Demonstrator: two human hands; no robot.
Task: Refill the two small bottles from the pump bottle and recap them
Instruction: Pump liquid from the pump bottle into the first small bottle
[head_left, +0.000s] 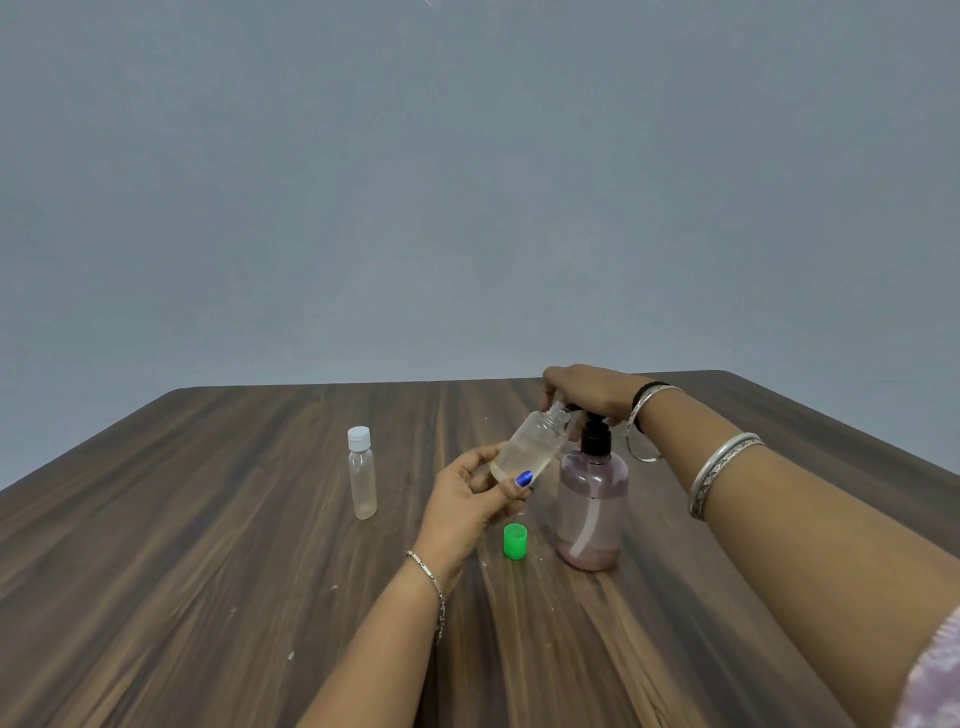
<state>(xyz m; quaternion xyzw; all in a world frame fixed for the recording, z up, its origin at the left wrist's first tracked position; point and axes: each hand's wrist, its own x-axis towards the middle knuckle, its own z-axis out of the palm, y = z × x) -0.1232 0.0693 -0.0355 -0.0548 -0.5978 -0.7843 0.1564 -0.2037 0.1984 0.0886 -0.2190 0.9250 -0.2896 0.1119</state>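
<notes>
Most of the clutter sits right of centre on the tabletop (208, 519) — the pump bottle (592, 512) stands upright with the green cap (515, 541) just beside it on its left. Both hands are bunched there too: the left hand (475, 499) holds the open small bottle (530, 444) tilted up to the pump, and the right hand (592, 392) sits on top of it. The capped small bottle (362, 473) stands alone well to the left — bare wood all around it and in front.

Uncapped small bottle (530, 446) tilted at pump bottle (592, 506) spout, capped bottle (361, 474) upright, green cap (515, 541) on table
</notes>
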